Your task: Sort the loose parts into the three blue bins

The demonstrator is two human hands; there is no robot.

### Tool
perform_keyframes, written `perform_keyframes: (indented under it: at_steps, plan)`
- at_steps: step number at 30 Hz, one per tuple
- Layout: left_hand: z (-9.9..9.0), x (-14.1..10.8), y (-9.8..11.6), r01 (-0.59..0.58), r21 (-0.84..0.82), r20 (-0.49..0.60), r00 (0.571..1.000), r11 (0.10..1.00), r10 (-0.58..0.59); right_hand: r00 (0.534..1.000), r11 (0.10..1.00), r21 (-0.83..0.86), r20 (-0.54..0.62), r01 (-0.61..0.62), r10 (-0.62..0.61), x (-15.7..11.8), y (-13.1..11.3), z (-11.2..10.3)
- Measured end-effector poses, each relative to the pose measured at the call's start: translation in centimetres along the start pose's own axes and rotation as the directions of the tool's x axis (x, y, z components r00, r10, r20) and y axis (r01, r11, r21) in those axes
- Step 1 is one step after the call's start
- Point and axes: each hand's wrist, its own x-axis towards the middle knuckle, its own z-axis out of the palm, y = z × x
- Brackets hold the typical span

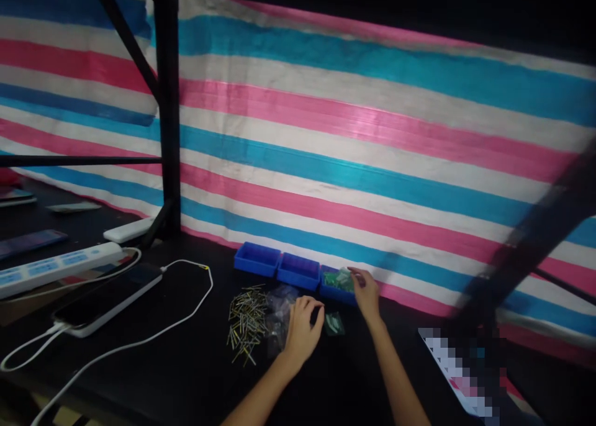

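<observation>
My left hand (305,328) hovers over the table with its fingers curved and its thumb apart, holding nothing that I can see. Clear plastic bags (279,314) lie beside and partly behind it. My right hand (367,290) is at the right-hand blue tray (339,294), its fingertips close to small green packets (338,279) inside. Its index finger and thumb look apart. Between my hands, one small green packet (334,323) lies flat on the black table. A loose pile of thin metallic sticks (248,319), screw-like but too small to name, spreads left of the bags.
Two more blue trays, the middle one (298,271) and the left one (257,259), line the striped sheet (372,165). A phone (112,299), white cable (186,317) and power strip (60,267) lie left. A pixelated flat object (459,376) is at right.
</observation>
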Motion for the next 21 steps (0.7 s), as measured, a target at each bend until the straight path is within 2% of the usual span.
perform_keyframes:
  at_steps: [3, 9, 12, 17, 21]
  plan:
    - [-0.1, -0.1, 0.2, -0.002, -0.004, 0.000, 1.000, 1.000, 0.002, 0.991, 0.992, -0.057, 0.087, 0.109, -0.103, 1.5, -0.1, 1.6]
    - [0.0, -0.2, 0.4, 0.030, -0.022, -0.019, 0.999, 0.999, -0.031, 0.961, 0.989, -0.061, 0.250, 0.136, -0.117, 1.5, 1.8, 3.7]
    - [0.1, -0.3, 0.5, 0.048, -0.026, -0.009, 0.999, 0.999, -0.048, 0.960, 0.966, -0.212, 0.268, 0.146, -0.087, 1.0, 3.2, 4.0]
    - [0.0, -0.3, 0.8, 0.051, -0.039, 0.019, 0.999, 0.998, -0.050, 0.963, 0.855, -0.479, 0.255, 0.201, -0.084, 0.3, 3.7, 4.1]
    - [0.0, -0.2, 0.9, 0.028, -0.051, 0.035, 0.999, 0.998, -0.026, 0.975, 0.851, -0.496, 0.208, 0.172, -0.077, -0.2, 2.9, 3.9]
